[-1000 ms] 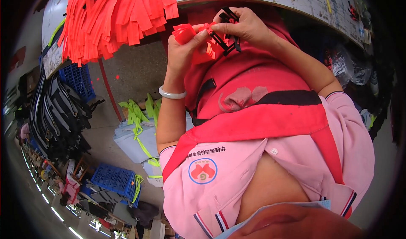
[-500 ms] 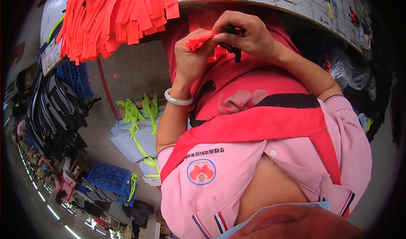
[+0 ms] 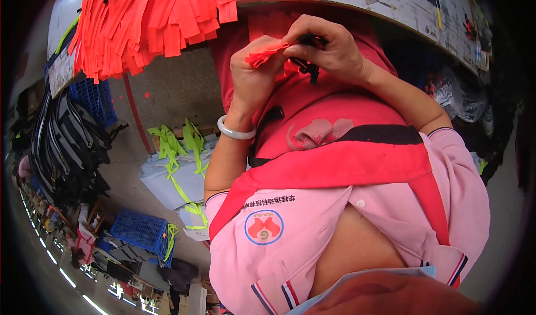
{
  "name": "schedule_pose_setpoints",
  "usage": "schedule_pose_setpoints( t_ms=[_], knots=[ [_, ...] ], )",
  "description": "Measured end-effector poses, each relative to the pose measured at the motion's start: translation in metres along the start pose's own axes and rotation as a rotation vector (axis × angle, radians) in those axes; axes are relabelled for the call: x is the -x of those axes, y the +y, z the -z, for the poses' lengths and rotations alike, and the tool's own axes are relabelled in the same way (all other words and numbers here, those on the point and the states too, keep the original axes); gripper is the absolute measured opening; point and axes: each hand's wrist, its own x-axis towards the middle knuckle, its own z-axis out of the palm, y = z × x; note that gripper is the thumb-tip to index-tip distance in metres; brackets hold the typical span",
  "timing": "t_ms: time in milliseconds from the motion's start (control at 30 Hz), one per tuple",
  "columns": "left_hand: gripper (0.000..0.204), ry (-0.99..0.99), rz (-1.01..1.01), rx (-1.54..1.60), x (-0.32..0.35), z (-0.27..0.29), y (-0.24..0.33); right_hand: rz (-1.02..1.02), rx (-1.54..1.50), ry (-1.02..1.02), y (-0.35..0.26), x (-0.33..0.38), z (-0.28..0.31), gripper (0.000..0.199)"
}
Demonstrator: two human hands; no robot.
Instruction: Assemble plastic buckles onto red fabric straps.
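Note:
My left hand pinches the end of an orange-red strap in front of my chest, a pale bangle on its wrist. My right hand meets it from the right and grips a small black buckle, which sits against the strap's tip. Both hands are raised just below the edge of the work table. I wear a pink shirt and a red apron. How the strap sits in the buckle is hidden by my fingers.
A thick bundle of orange-red straps hangs over the table edge at upper left. Neon-green straps lie on grey sheets on the floor. Black straps hang at left, near blue crates.
Both hands have stayed together while the strap end has been pulled tighter between the fingers, showing less of its length. The buckle has shifted slightly under my right fingers.

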Motion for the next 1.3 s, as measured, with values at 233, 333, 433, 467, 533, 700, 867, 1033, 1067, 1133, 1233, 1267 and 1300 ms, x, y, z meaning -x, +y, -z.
schedule_pose_setpoints(
  t_ms=[233,333,433,467,533,700,867,1033,1067,1133,1233,1267,1300],
  knots=[
    [0.012,0.009,0.030,0.035,-0.003,0.000,0.004,0.002,-0.020,0.039,-0.002,0.001,-0.003,0.014],
    [0.011,-0.014,0.051,0.066,-0.005,-0.001,-0.002,-0.056,-0.090,0.061,-0.002,0.003,-0.005,0.013],
    [0.011,-0.007,0.063,0.129,-0.004,-0.002,-0.005,-0.103,-0.152,0.090,0.000,0.003,-0.007,0.013],
    [0.011,-0.001,0.060,0.132,-0.003,-0.003,-0.005,-0.108,-0.164,0.105,0.000,0.003,-0.008,0.014],
    [0.012,0.007,0.056,0.136,-0.003,-0.003,-0.003,-0.098,-0.131,0.072,0.001,0.004,-0.004,0.013],
    [0.013,0.024,0.052,0.071,-0.003,-0.005,0.000,-0.062,-0.131,0.034,0.008,0.004,-0.004,0.013],
    [0.014,0.031,0.006,0.049,-0.002,-0.003,-0.003,-0.043,-0.154,0.047,0.008,0.004,-0.006,0.015],
    [0.014,0.027,-0.014,0.046,-0.003,-0.003,-0.001,-0.018,-0.090,0.057,0.007,0.005,-0.003,0.015],
    [0.013,0.057,0.005,0.033,-0.001,-0.003,0.001,-0.051,-0.104,0.072,0.006,0.005,-0.003,0.015],
    [0.013,0.087,0.027,0.019,0.002,-0.003,0.002,-0.118,-0.143,0.094,0.000,0.003,-0.005,0.016],
    [0.013,0.085,-0.033,0.015,0.002,-0.004,0.005,-0.206,-0.197,0.125,-0.005,0.000,-0.006,0.017],
    [0.013,0.085,0.012,0.039,0.003,-0.004,0.007,-0.229,-0.214,0.133,-0.006,0.000,-0.005,0.018],
    [0.013,0.085,0.057,0.062,0.004,-0.003,0.009,-0.228,-0.213,0.135,-0.007,0.000,-0.005,0.018]
  ],
)
